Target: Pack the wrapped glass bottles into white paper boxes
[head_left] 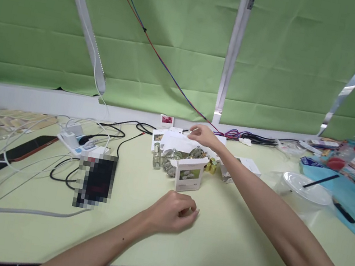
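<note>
White cardboard forms the upright picture box (pixel 190 174); glass bottles (pixel 171 164) cluster behind it. Before it, the left hand (pixel 173 212) curls loosely; beyond it, the right hand (pixel 203 136) bends narrowly, contents unclear.

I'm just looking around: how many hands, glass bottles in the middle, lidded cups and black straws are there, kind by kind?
Hands: 2 (left hand, right hand)
Glass bottles: 3 that I can make out; more may be hidden
Lidded cup: 1
Black straw: 1
Total: 7 visible
</note>
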Tool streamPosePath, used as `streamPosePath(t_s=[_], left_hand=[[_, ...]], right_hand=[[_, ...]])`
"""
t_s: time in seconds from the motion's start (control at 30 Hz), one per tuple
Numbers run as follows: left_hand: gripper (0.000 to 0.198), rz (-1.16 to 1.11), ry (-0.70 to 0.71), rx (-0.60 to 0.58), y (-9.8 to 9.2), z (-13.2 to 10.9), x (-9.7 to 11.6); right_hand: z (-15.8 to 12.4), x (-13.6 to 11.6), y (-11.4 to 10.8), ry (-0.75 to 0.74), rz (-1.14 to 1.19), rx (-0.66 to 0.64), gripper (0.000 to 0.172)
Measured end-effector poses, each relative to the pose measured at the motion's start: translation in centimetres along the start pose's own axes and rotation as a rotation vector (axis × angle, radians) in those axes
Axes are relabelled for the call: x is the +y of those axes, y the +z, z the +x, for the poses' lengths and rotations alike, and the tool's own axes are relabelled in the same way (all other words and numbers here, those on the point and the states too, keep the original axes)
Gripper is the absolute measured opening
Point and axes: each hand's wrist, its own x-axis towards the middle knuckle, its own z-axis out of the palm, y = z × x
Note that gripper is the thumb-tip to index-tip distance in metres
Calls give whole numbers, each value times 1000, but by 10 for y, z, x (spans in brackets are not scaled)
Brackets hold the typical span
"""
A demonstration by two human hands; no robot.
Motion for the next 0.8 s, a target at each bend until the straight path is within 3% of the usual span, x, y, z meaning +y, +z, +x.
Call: streamPosePath(t_s=[0.17, 0.33, 0.53, 0.8], left_hand=[[27, 0, 3, 4, 0, 2, -3], [28, -14, 40, -4, -1, 0, -8], [29, -23, 51, -8, -1, -1, -10], [25, -4, 83, -20, -3, -5, -12]], right_hand=[[28, 9, 8, -30, -130, -277, 79], [39, 16, 21, -73, -284, -428, 106], [45, 16, 31, -127, -401, -467, 116], [45, 22, 44, -167, -462, -466, 112]])
